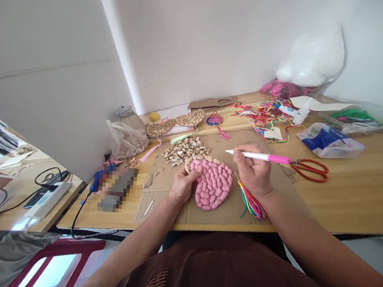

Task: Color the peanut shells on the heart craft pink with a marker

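We see a long wooden table (358, 194) set against a white wall, and on it a sheet of cardboard (219, 213) that carries the work. In the middle of the cardboard lies a pink heart-shaped piece (212, 183) made of peanut shells, with a few shells at its upper left edge unpainted and a tassel of coloured threads (251, 204) trailing from its right side. Our left hand (183, 185) rests on the left edge of the heart, fingers curled loosely and the thumb pressed against the rim, steadying it. Our right hand (254, 171) sits just right of the heart with fingers closed around a white and pink brush (260, 156), held nearly level, its tip pointing left above the heart. Behind the heart lies a heap of bare peanut shells (186, 149). Red-handled scissors (308, 169) lie just beyond the brush's pink end, on the bare wood.
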The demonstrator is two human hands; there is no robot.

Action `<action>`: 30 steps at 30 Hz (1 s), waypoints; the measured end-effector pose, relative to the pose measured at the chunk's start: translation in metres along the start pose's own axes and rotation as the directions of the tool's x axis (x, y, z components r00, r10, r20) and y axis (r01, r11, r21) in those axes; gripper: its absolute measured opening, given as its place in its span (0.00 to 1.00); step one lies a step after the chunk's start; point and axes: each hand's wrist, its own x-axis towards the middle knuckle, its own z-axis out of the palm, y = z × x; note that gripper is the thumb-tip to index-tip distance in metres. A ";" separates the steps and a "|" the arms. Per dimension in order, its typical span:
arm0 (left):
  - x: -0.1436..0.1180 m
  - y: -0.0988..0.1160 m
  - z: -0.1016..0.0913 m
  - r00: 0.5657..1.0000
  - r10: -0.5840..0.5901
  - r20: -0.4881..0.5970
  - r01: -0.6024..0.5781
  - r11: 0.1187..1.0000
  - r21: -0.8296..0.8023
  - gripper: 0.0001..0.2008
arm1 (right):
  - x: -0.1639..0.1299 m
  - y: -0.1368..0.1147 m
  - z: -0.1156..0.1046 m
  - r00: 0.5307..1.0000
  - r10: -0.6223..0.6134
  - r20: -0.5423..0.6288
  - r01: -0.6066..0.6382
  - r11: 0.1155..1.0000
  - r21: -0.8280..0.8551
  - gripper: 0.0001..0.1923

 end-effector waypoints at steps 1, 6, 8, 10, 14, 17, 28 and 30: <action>0.002 0.000 -0.001 0.998 0.030 -0.047 -0.030 1.000 -0.001 0.20 | 0.000 0.000 0.000 1.000 -0.012 -0.023 0.011 1.000 -0.004 0.06; 0.008 0.002 -0.002 0.977 0.113 -0.179 -0.118 0.993 -0.020 0.22 | -0.003 -0.009 0.000 0.997 -0.043 0.057 0.045 0.998 -0.042 0.06; 0.008 0.003 -0.002 0.975 0.124 -0.187 -0.131 0.991 -0.028 0.23 | -0.005 -0.012 0.002 0.997 -0.009 0.078 0.014 0.998 -0.060 0.06; 0.008 0.002 -0.003 0.975 0.125 -0.183 -0.135 0.990 -0.040 0.23 | -0.007 -0.010 0.005 0.996 0.056 0.067 -0.054 0.998 -0.032 0.09; 0.009 0.001 -0.005 0.981 0.114 -0.157 -0.126 0.990 -0.066 0.22 | -0.011 0.002 0.012 0.975 0.207 0.077 -0.212 0.975 0.063 0.14; 0.008 0.004 -0.004 0.985 0.116 -0.127 -0.126 0.989 -0.076 0.21 | -0.014 0.006 0.015 0.965 0.243 0.097 -0.247 0.968 0.038 0.15; 0.007 0.008 -0.005 0.995 0.039 0.088 -0.033 0.997 -0.068 0.28 | -0.001 -0.018 0.037 0.970 0.203 0.133 -0.217 0.971 0.099 0.15; 0.007 0.009 -0.006 0.996 0.015 0.094 -0.003 0.992 -0.123 0.26 | 0.005 -0.018 0.044 0.973 0.175 0.150 -0.193 0.974 0.117 0.15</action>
